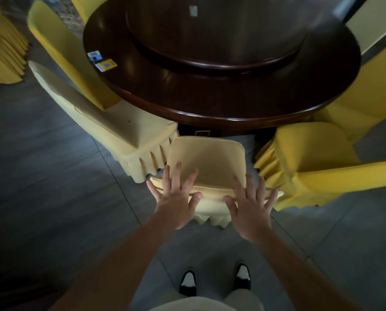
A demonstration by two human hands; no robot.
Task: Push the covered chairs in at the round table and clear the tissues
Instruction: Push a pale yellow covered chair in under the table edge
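Directly ahead of the person, the pale covered chair (206,167) stands with its seat front just short of the near edge of the round table (221,102), not yet tucked under. Both the left hand (176,198) and the right hand (250,205) lie flat with spread fingers on the top of its backrest, gripping nothing. A level, even push from both palms should slide it straight into the gap between the cream chair (111,122) and the yellow chair (311,158). Tissue packets (101,60) wait near the table's left edge.
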